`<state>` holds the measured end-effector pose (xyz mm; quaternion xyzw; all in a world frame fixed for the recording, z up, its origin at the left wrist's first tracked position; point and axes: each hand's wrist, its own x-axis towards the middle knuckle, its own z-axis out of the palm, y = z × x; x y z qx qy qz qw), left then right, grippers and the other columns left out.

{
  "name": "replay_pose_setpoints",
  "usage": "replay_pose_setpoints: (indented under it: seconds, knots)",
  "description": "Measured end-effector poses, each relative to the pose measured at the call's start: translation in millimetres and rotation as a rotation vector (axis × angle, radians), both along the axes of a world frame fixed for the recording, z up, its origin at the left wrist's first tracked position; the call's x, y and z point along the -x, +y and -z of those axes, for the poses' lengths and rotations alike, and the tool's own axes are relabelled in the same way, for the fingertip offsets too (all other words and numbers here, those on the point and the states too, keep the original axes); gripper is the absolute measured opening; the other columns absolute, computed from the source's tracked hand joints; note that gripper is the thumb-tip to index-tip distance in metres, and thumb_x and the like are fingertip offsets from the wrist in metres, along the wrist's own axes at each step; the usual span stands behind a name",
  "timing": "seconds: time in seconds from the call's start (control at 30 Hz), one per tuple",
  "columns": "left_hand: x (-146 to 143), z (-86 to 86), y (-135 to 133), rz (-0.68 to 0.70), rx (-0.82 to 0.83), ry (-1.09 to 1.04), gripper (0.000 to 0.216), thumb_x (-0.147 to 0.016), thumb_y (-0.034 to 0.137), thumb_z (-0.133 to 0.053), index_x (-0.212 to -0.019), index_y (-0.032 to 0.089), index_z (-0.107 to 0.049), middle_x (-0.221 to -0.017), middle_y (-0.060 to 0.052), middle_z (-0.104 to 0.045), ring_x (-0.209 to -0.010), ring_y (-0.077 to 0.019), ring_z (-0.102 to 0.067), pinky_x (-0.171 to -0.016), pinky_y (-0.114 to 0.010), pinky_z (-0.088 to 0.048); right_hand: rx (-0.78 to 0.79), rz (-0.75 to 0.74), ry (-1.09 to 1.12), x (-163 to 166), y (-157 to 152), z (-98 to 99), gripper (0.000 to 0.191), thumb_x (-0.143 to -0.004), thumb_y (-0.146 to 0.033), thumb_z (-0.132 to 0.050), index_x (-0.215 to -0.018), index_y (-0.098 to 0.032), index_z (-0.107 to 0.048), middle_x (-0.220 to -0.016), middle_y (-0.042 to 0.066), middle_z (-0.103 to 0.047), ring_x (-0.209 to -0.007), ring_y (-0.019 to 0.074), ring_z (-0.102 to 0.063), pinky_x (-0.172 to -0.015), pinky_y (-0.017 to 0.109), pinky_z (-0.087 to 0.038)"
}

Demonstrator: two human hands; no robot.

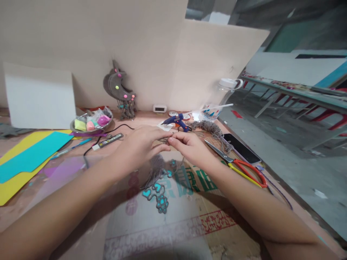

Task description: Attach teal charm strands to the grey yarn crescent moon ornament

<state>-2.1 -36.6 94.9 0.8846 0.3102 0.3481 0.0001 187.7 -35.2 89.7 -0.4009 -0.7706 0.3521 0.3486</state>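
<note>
My left hand [143,144] and my right hand [189,144] meet above the middle of the work surface, thumbs and forefingers pinched close together. A thin strand of grey yarn [163,140] shows between the fingertips; its ends are partly hidden. Just below the hands, turquoise hearts and a flower edged in grey cord [162,204] lie beside a bundle of grey yarn [157,168]. Beyond the fingers rests a blue hot glue gun [175,121] with a clear glue stick [217,107] in it. To its right sits a skein of grey yarn [210,130].
Orange-and-yellow-handled scissors [248,173] and a phone [241,148] lie right. A clear bottle [219,95] stands behind. Leftward are a bowl of clay packs [93,124], a marked slim case [110,141] and coloured sheets [35,155]. A grey moon ornament [116,85] stands against the board.
</note>
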Motion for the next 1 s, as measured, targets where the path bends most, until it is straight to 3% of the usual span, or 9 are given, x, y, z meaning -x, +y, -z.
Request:
replay_pose_setpoints:
  seconds: [0.17,0.3,0.43,0.5,0.6,0.7,0.8,1.0]
  knots:
    - [-3,3.1,-1,-0.061,0.007,0.022,0.015,-0.086,0.025,-0.061,-0.095,0.019,-0.071,-0.086,-0.004,-0.074,-0.078,-0.0178,-0.065,-0.070,-0.028,-0.044,-0.027,0.057,-0.060,2,-2,-0.1,0.028,-0.087,-0.034,-0.050,-0.071,-0.015,-0.062,-0.061,-0.003,-0.046,-0.058,0.0097,-0.039,-0.055,0.024,-0.028]
    - [-2,-1.7,-2,-0.111,0.042,0.037,0.019,-0.088,0.028,-0.057,-0.087,0.019,-0.073,-0.080,-0.003,-0.073,-0.073,-0.0176,-0.064,-0.066,-0.028,-0.043,-0.097,0.066,-0.081,-2,0,-0.4,0.031,-0.090,-0.036,-0.047,-0.077,-0.015,-0.066,-0.063,-0.001,-0.052,-0.061,0.0113,-0.046,-0.058,0.024,-0.034]
    - [0,-8.7,-4,-0.093,0.179,-0.063,0.018,-0.087,0.029,-0.057,-0.084,0.020,-0.072,-0.084,-0.002,-0.074,-0.077,-0.0162,-0.066,-0.067,-0.024,-0.045,-0.263,0.149,-0.170,-19,21,10.1,0.029,-0.093,-0.032,-0.043,-0.097,-0.016,-0.067,-0.087,0.004,-0.066,-0.082,0.0157,-0.059,-0.075,0.028,-0.043]
    - [0,-12.6,-5,-0.094,0.273,-0.114,0.017,-0.085,0.031,-0.058,-0.082,0.021,-0.072,-0.083,0.000,-0.074,-0.078,-0.0154,-0.065,-0.068,-0.023,-0.045,-0.337,0.196,-0.348,-30,35,22.1,0.025,-0.091,-0.024,-0.048,-0.107,-0.016,-0.066,-0.106,0.009,-0.067,-0.098,0.0192,-0.059,-0.086,0.032,-0.043]
    - [1,-17.4,-5,-0.101,0.436,-0.171,0.015,-0.082,0.031,-0.060,-0.079,0.020,-0.071,-0.080,0.001,-0.072,-0.077,-0.0145,-0.064,-0.068,-0.022,-0.045,-0.371,0.143,-0.602,-41,51,42.3,0.033,-0.085,-0.017,-0.057,-0.117,-0.014,-0.062,-0.116,0.013,-0.062,-0.107,0.0226,-0.057,-0.092,0.035,-0.042]
    - [2,-16.8,0,-0.079,0.669,-0.241,0.015,-0.079,0.031,-0.062,-0.075,0.018,-0.069,-0.073,0.001,-0.070,-0.069,-0.0131,-0.061,-0.062,-0.022,-0.043,-0.369,0.040,-0.702,-42,55,56.0,0.029,-0.082,-0.023,-0.063,-0.110,-0.017,-0.066,-0.109,0.011,-0.064,-0.103,0.0219,-0.057,-0.090,0.033,-0.043]
    - [6,-10.0,11,0.006,0.909,-0.370,0.018,-0.077,0.034,-0.065,-0.069,0.018,-0.067,-0.070,0.000,-0.069,-0.067,-0.0123,-0.060,-0.061,-0.021,-0.043,-0.379,0.034,-0.715,-38,53,62.1,0.019,-0.085,-0.025,-0.060,-0.100,-0.018,-0.069,-0.101,0.009,-0.065,-0.096,0.0192,-0.058,-0.087,0.030,-0.044]
    - [10,-1.3,22,0.140,1.358,-0.706,0.016,-0.073,0.033,-0.070,-0.075,0.017,-0.072,-0.087,-0.005,-0.075,-0.090,-0.0184,-0.067,-0.083,-0.028,-0.048,-0.362,0.179,-0.670,-36,53,65.0,0.017,-0.086,-0.014,-0.050,-0.088,-0.014,-0.066,-0.090,0.010,-0.068,-0.086,0.0182,-0.060,-0.080,0.028,-0.042]
